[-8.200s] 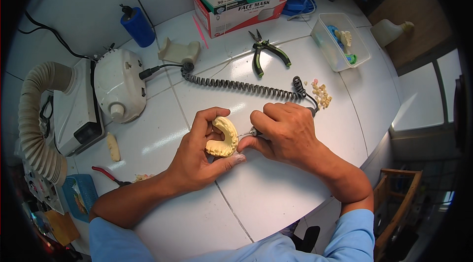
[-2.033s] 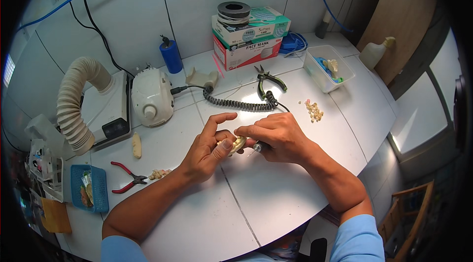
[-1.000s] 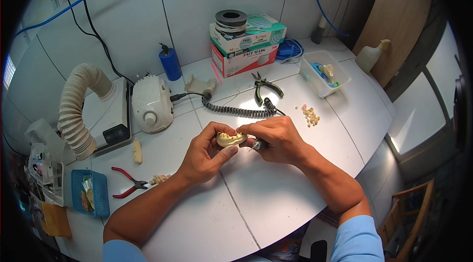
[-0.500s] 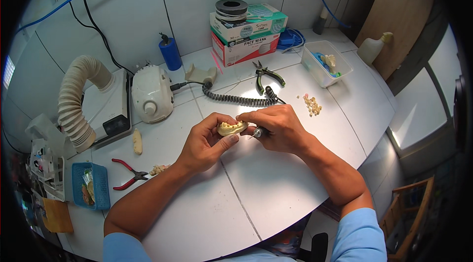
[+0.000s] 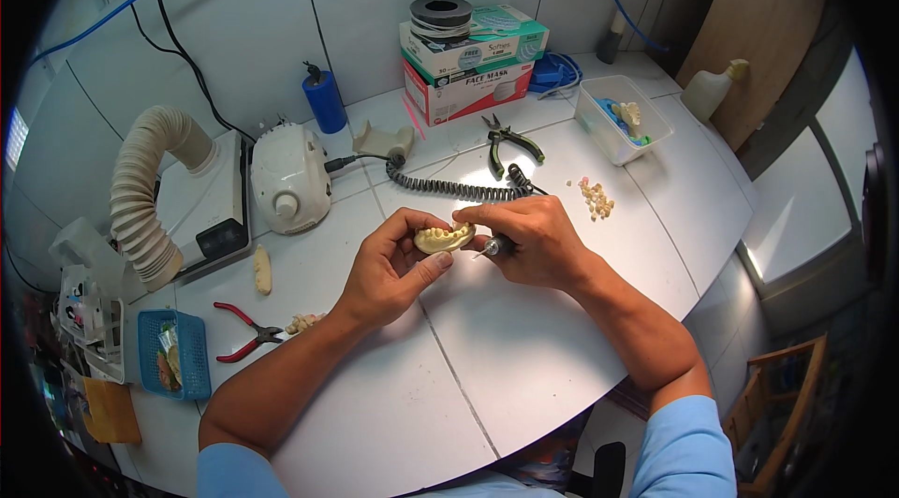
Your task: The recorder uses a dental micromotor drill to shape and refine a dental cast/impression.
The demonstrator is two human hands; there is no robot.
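The L hand [image 5: 393, 269] is clamped on a cream dental cast [image 5: 440, 243], thumb in front & fingers behind. The cast is up off the white tile tabletop [image 5: 375, 404], btwn the 2 hands, w/ its bumpy tooth side up. The R hand [image 5: 532, 241] is curled shut on a dark drill handpiece [image 5: 500, 246]; its thin tip pokes out low, to the L. The R thumb & pointer finger are at the R end of the cast too, & look like they touch it.

A curly black cord [image 5: 449, 189] lies past the hands & plugs into a white control box [image 5: 281, 180] on the L. Pliers w/ black & green grips [image 5: 510, 144] lie open, just past the cord. To the R is a small pile of loose teeth [image 5: 596, 201], near a clear tub [image 5: 613, 152] w/ blue & cream bits in it.

By the L arm: red-handled cutters [image 5: 248, 331], open, w/ a 2nd little pile [image 5: 302, 323] next to them, plus a blue basket [image 5: 195, 372]. A long cream piece [image 5: 262, 271] lies near the control box.
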